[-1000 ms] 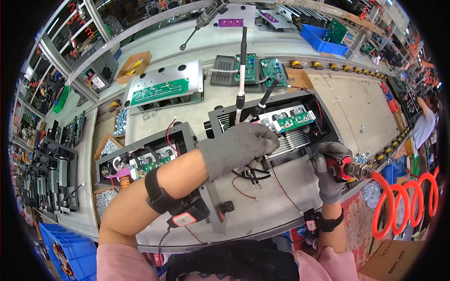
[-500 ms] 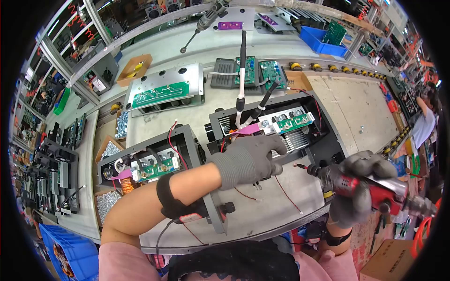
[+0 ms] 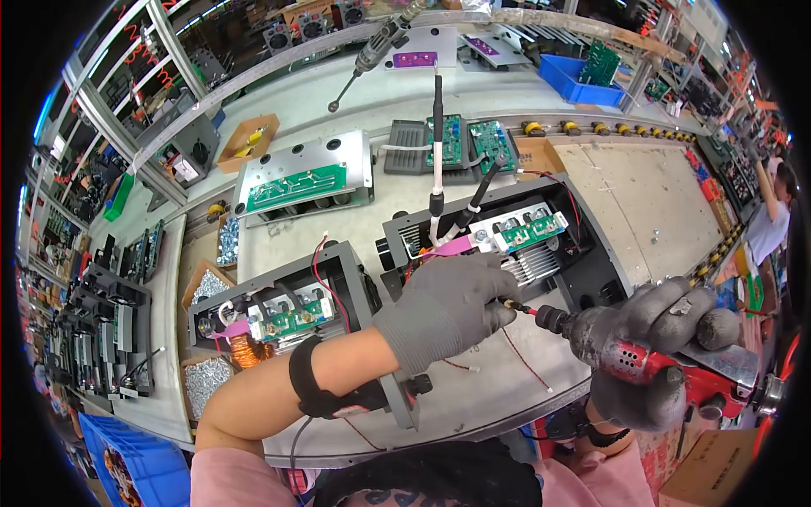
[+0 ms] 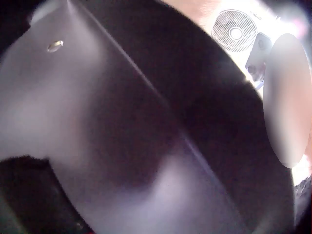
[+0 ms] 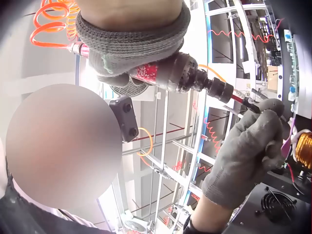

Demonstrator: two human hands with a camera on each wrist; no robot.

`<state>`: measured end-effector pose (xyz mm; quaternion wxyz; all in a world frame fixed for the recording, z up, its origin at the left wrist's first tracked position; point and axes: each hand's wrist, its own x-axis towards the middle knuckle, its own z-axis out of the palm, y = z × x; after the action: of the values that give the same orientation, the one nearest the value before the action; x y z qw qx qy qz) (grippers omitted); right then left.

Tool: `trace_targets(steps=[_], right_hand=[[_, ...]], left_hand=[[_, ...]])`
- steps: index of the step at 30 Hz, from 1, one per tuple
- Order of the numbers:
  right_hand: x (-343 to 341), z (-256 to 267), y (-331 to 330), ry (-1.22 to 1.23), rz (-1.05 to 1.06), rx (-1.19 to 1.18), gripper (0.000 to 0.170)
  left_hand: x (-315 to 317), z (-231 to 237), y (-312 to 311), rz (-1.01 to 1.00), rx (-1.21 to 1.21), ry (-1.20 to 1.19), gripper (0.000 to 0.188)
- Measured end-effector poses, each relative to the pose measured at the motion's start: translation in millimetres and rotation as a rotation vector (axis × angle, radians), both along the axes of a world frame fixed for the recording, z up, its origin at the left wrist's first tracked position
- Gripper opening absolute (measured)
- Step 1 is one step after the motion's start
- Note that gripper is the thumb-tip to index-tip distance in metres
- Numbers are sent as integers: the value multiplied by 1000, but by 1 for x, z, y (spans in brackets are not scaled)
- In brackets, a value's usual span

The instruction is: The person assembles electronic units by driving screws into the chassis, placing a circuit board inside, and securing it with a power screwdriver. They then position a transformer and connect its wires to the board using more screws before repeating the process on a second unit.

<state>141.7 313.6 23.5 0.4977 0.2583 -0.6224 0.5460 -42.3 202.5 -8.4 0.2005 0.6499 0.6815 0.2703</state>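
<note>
My gloved right hand grips a red and grey air screwdriver, its bit directed left. At the bit's tip, the gloved left hand has thumb and fingers bunched, pinching the end; whether a screw sits there I cannot tell. The right wrist view shows the same meeting of left hand and bit. Just behind the hands lies a dark metal housing with a finned heat sink, a green circuit board and a pink tab. A blurred grey surface fills most of the left wrist view.
A second housing with a copper coil stands left, beside boxes of screws. Behind are a silver panel and upright black-and-white cables. A drill hangs above. An orange coiled hose feeds the screwdriver.
The right hand has lifted the screwdriver and swung its bit leftward to the left hand's fingertips. The left hand has drawn back from the housing's cables and heat sink.
</note>
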Motion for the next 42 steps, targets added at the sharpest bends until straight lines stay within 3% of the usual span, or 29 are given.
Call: trace_targets(steps=[4, 7, 10, 13, 20, 24, 25, 26, 28, 30, 32, 34, 35, 38, 39, 42], right_hand=[[-12, 9, -33, -18, -98, -151, 48], [-19, 18, -45, -149, -401, -292, 38], [-19, 14, -37, -86, -276, -291, 39], [-23, 24, -44, -135, -379, -263, 38], [-28, 24, -29, -106, -308, -383, 37], [-36, 24, 5, -43, -62, -419, 38], [-40, 27, 12, -6, -97, -452, 36], [-46, 30, 22, 30, -131, -486, 34], [-58, 37, 54, 64, -434, -532, 34], [-76, 43, 82, 100, -455, -679, 29], [-84, 41, 105, -43, -392, -786, 21], [-99, 35, 132, 18, -397, -846, 20], [-99, 31, 141, -48, -304, -888, 22], [-106, 25, 156, -128, -162, -938, 24], [-109, 23, 158, -135, -137, -973, 24], [-115, 20, 166, -181, -62, -1014, 24]], left_hand=[[0, 2, -1, 15, -16, 55, 27], [1, 2, -2, 36, 25, 113, 26], [1, 5, -2, 34, 46, 207, 24], [-1, 6, -2, 29, 121, 236, 23], [-5, 3, 2, 24, 223, 186, 25], [-14, 13, 3, 110, 312, 192, 27], [-17, 23, 2, 176, 363, 194, 28], [-27, 39, -4, 265, 232, 76, 29], [-59, 47, 3, 512, 232, 245, 32], [-86, 50, 14, 491, 117, 268, 35], [-108, 43, 29, 465, 4, 291, 39], [-120, 41, 43, 175, -110, -73, 46], [-121, 50, 44, 135, -269, -313, 47], [-135, 48, 53, 15, -207, -335, 41], [-138, 43, 56, 56, -192, -514, 36], [-142, 37, 71, 178, -294, -331, 36]])
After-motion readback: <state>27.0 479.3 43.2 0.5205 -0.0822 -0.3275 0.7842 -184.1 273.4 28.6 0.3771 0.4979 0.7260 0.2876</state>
